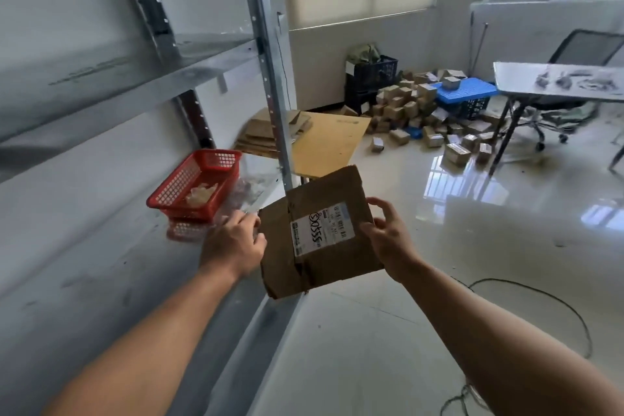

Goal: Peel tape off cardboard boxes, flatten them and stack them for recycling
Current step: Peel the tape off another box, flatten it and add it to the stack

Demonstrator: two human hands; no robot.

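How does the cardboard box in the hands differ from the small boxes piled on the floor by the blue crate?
The held box is pressed flat; the piled boxes are still made up as cubes. The held box is in the air, gripped at its edges by the left hand and right hand; the piled boxes lie on the floor. Both are brown cardboard.

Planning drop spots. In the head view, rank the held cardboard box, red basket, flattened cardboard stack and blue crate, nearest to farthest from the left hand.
From the left hand:
1. cardboard box, in its grip, to its right.
2. red basket, on the shelf just beyond it.
3. flattened cardboard stack, behind the shelf post.
4. blue crate, among small boxes across the floor.
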